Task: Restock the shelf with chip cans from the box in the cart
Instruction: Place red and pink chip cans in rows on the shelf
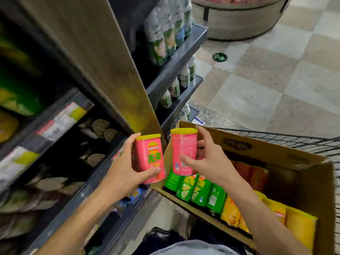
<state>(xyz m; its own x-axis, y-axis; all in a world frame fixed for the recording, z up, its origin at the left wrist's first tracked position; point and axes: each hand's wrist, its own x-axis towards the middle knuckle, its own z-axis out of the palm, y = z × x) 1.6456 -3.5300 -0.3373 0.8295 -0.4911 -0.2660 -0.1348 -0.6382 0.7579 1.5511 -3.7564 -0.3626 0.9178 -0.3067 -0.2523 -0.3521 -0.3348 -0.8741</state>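
Observation:
My left hand [127, 162] grips a pink chip can [149, 155] with a yellow lid, upright, just off the shelf's end panel. My right hand [206, 159] grips a second pink can [182, 150] beside it, above the left corner of the cardboard box [272, 146]. The box sits in a wire cart [294, 138] and holds lying cans: green cans [198, 190], orange-yellow ones [231, 210], yellow ones [298, 223] and red ones [255, 173] further back. The shelf [77, 162] on my left is dark and blurred.
A wooden end panel [103, 57] divides the snack shelves from shelves of bottles [165, 39] behind it. Price labels [60, 120] line the shelf rails. A round display basket [237, 17] stands on the tiled floor [266, 85] ahead.

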